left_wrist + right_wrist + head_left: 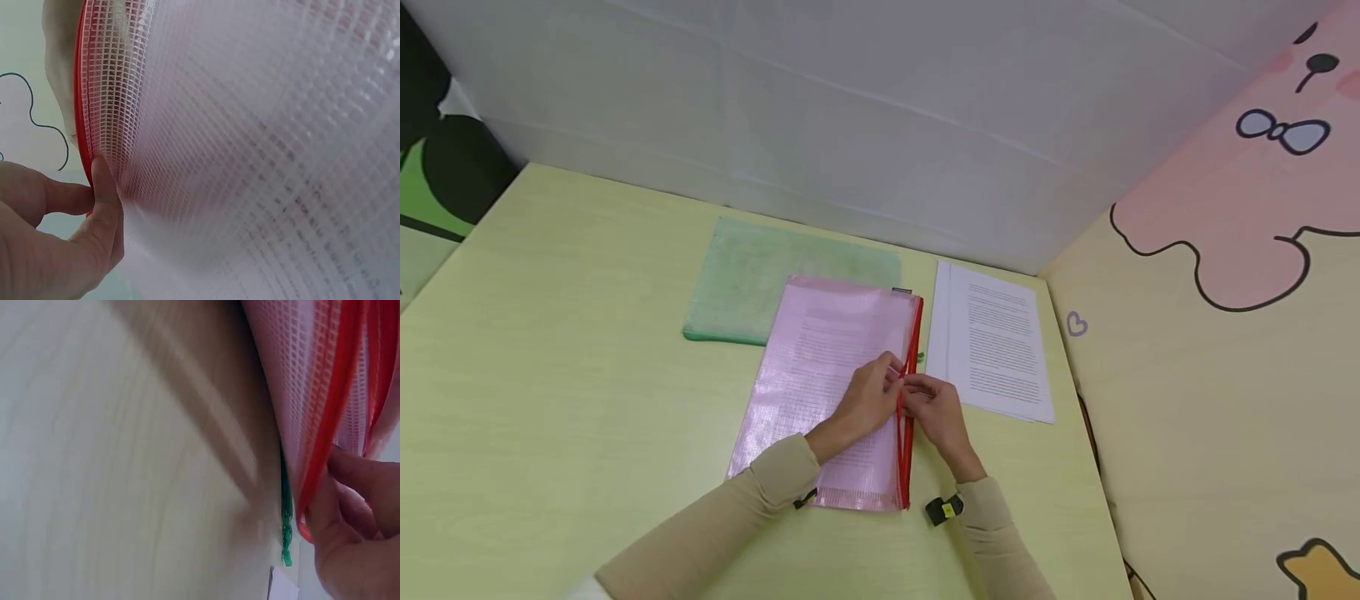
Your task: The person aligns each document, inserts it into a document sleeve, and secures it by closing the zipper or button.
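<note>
A pink mesh zipper pouch (838,321) lies on the table, and printed sheets show through its front. Along its right side runs a red zipper edge (914,333), with the two red strips parted in the right wrist view. My left hand (867,402) reaches across the pouch and pinches one strip between thumb and fingers (107,194). From the right, my right hand (938,414) pinches the other red strip (334,387) around mid-length. In the right wrist view, a green pull cord (287,540) shows just beyond the pouch.
Behind the pink pouch, partly covered by it, lies a green pouch (797,250). A stack of printed paper (1007,342) sits to the right, near the table's back corner. A grey wall (850,117) borders the table (572,333) at the back, a patterned wall (1187,375) at the right.
</note>
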